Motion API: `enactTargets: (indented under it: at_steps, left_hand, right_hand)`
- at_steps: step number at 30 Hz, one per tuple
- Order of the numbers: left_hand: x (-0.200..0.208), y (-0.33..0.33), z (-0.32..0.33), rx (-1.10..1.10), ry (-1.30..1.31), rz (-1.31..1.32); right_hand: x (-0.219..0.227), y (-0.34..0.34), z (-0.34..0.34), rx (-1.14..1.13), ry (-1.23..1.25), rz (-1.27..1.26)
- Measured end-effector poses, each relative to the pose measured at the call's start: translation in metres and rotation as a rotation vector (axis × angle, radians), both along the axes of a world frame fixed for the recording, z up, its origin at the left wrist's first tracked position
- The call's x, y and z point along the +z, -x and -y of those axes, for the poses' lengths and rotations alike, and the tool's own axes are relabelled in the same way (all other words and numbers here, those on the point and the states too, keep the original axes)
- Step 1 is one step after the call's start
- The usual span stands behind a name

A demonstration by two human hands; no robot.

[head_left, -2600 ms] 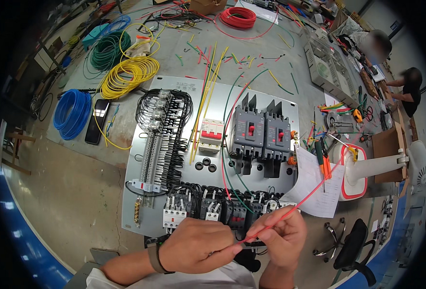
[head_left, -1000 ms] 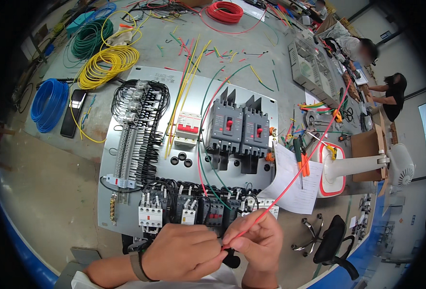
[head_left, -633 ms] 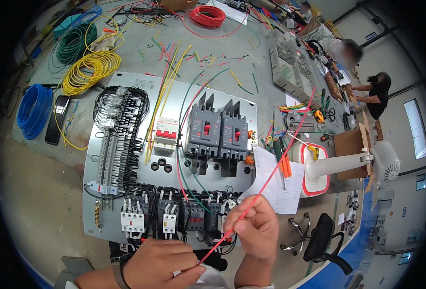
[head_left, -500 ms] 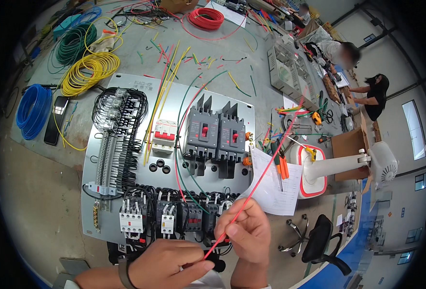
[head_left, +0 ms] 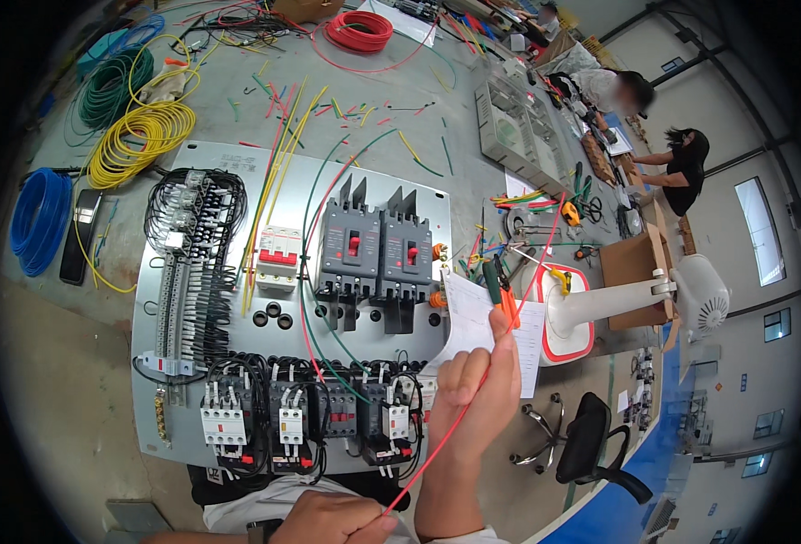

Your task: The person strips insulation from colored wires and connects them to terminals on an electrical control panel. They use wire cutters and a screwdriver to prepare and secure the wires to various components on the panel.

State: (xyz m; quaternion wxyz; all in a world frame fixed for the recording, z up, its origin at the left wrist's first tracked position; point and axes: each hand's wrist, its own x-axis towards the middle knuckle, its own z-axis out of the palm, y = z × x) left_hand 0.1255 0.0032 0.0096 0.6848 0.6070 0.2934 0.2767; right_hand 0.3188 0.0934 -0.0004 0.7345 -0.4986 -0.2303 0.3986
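A long red wire [head_left: 435, 451] runs slantwise from my left hand up past my right hand. My left hand [head_left: 328, 519] is closed on its lower end at the bottom edge. Higher up, my right hand [head_left: 473, 399] has the wire against its raised forefinger, other fingers curled. The upper part of the wire passes near orange-handled pliers [head_left: 508, 306] on a printed sheet [head_left: 464, 317]. In front of me lies a metal mounting plate [head_left: 224, 334] with two dark moulded-case breakers [head_left: 350, 249], a small white breaker [head_left: 278, 258], a terminal strip [head_left: 176, 304] and a row of contactors [head_left: 337, 412].
Coils of blue [head_left: 40, 222], yellow [head_left: 138, 145], green [head_left: 115, 91] and red wire [head_left: 358, 32] lie on the table, with cut wire pieces scattered beyond the plate. A white fan [head_left: 600, 313] and a cardboard box [head_left: 632, 272] stand at right. Two people [head_left: 686, 172] are farther off.
My right hand has slid up along the red wire, farther from my left hand, its forefinger now stretched upward. The left hand has dropped toward the bottom edge. The view has shifted slightly.
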Motion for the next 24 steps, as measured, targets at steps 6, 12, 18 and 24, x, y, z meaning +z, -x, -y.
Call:
enactTargets:
  at_steps: [6,12,18,24]
  left_hand:
    - [0.003,-0.001,0.012,0.085,-0.003,0.044]
    - [0.006,0.007,0.018,0.120,0.009,0.044]
    - [0.006,0.016,0.022,0.113,0.012,0.039]
    - [0.001,0.025,0.034,0.121,0.008,0.027]
  right_hand:
    - [0.002,-0.040,-0.028,-0.044,0.034,0.078]
    - [-0.003,-0.083,-0.064,-0.048,0.034,0.089]
    - [-0.001,-0.112,-0.099,-0.053,0.044,0.084]
    - [-0.007,-0.134,-0.131,-0.069,0.055,0.132]
